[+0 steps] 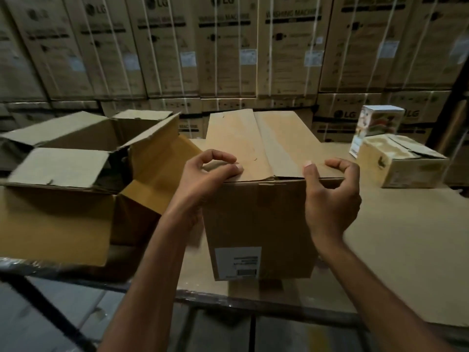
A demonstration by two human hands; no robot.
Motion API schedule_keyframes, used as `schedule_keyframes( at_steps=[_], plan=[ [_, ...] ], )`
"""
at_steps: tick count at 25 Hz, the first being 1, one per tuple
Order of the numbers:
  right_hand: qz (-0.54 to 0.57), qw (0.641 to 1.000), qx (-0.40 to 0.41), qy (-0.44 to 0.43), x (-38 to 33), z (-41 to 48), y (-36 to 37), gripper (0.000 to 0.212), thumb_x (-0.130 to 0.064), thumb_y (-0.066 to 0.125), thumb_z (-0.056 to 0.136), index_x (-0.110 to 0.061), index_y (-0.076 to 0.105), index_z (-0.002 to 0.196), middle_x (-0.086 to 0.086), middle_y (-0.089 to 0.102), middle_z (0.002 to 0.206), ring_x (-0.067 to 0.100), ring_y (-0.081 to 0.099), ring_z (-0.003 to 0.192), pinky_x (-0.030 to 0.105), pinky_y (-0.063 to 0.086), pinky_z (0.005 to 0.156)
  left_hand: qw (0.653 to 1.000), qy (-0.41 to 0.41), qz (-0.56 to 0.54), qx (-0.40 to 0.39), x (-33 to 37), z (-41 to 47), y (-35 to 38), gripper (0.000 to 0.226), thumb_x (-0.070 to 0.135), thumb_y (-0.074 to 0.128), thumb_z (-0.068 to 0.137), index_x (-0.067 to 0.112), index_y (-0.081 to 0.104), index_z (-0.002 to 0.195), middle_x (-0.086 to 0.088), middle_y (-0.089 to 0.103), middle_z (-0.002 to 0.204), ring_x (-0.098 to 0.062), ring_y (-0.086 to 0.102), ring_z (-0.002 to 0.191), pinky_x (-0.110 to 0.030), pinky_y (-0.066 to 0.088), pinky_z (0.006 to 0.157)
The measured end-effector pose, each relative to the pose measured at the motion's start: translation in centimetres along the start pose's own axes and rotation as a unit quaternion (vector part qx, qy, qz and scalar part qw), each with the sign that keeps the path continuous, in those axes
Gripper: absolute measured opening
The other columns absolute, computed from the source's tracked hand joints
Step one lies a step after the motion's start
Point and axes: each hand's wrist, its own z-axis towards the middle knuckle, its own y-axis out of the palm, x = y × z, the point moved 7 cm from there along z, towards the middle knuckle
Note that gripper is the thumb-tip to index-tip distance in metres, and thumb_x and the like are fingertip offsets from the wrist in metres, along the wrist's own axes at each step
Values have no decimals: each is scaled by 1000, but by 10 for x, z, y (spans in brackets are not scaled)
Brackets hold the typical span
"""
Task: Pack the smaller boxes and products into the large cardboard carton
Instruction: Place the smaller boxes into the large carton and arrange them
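We have both hands on the closed carton, dead centre on the tabletop. Left hand: thumb and forefinger curled into a ring, tips on the top flap by the near edge. Right hand: same edge, thumb and hooked forefinger on it. Grip on both is curled and touching cardboard, but we cannot tell if either pinches the flap. Open carton sits at 9 o'clock, flaps up, close beside the closed one; contact is hidden. We judge it the packing target. Small box is at 2 o'clock, well apart, with a white product box just behind it. Handling: we judge the closed carton stiff at its corners, floppy at the flaps, weight unknown. So we take it low on both side walls, not by the flaps. The tabletop is sheeted in cardboard with a metal frame edge at 6 o'clock. At 12 o'clock stands a wall of strapped washing-machine cartons. Dim warehouse.
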Motion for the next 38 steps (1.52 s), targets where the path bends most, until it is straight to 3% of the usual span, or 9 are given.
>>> schedule_keyframes(
  at_steps=[4, 7, 12, 15, 19, 21, 27, 32, 38],
  plan=[
    [3, 999, 28, -25, -35, -30, 52, 35, -49, 71, 89, -26, 62, 113, -15, 65, 99, -2, 57, 76, 17, 41, 63, 1000, 17, -9, -3, -8, 25, -65, 16, 28, 85, 81, 23, 78, 94, 24, 74, 83, 16, 64, 73, -7, 46, 50],
    [-8, 998, 57, -30, -56, -52, 90, 34, -50, 70, 88, -27, 62, 112, -17, 63, 96, -10, 54, 75, 26, 45, 64, 999, 17, -21, -23, -19, 54, -107, 17, 32, 86, 80, 26, 78, 94, 17, 75, 95, 8, 67, 81, -10, 48, 53],
    [-45, 993, 100, -52, -71, -81, 131, 34, -51, 69, 87, -27, 61, 110, -11, 69, 104, 9, 63, 89, 28, 48, 71, 997, 12, -44, -66, -40, 93, -143, 20, 34, 86, 80, 25, 77, 96, 16, 75, 98, -1, 68, 91, -14, 50, 60],
    [-61, 989, 115, -66, -74, -90, 141, 35, -50, 70, 87, -26, 61, 110, -8, 71, 108, 13, 66, 96, 23, 45, 69, 994, 17, -54, -88, -50, 105, -150, 20, 34, 86, 81, 24, 77, 96, 15, 74, 100, -1, 66, 94, -17, 48, 67],
    [-57, 987, 121, -91, -90, -83, 151, 36, -45, 72, 88, -20, 64, 113, -9, 69, 116, 5, 61, 97, -2, 33, 66, 992, 27, -66, -104, -46, 124, -153, 21, 34, 85, 81, 24, 76, 97, 14, 73, 104, -3, 65, 99, -20, 46, 71],
    [-58, 985, 125, -104, -98, -70, 157, 38, -47, 70, 88, -20, 64, 114, -3, 70, 122, 13, 65, 106, -3, 31, 68, 991, 43, -64, -105, -36, 133, -152, 25, 38, 86, 80, 24, 76, 98, 15, 73, 105, -2, 64, 100, -21, 45, 72],
    [-6, 972, 172, -160, -138, -24, 173, 37, -42, 72, 87, -16, 66, 113, -5, 67, 133, 7, 60, 122, 0, 34, 86, 982, 133, -58, -119, 35, 167, -153, 29, 39, 87, 80, 23, 75, 102, 14, 75, 104, 1, 70, 93, -15, 51, 67],
    [61, 940, 216, -257, -197, 2, 201, 33, -31, 74, 88, -9, 66, 112, -23, 58, 117, 12, 60, 127, 28, 48, 103, 962, 232, -74, -125, 98, 196, -183, 35, 32, 83, 85, 16, 71, 114, 10, 72, 111, 2, 71, 94, -17, 56, 66],
    [114, 916, 233, -306, -270, -7, 276, 36, -31, 75, 89, -6, 64, 112, -3, 67, 112, -3, 58, 111, 31, 52, 98, 929, 339, -81, -121, 145, 240, -281, 39, 32, 84, 84, 12, 68, 114, -6, 72, 122, -15, 72, 111, -36, 60, 90]
  ],
)
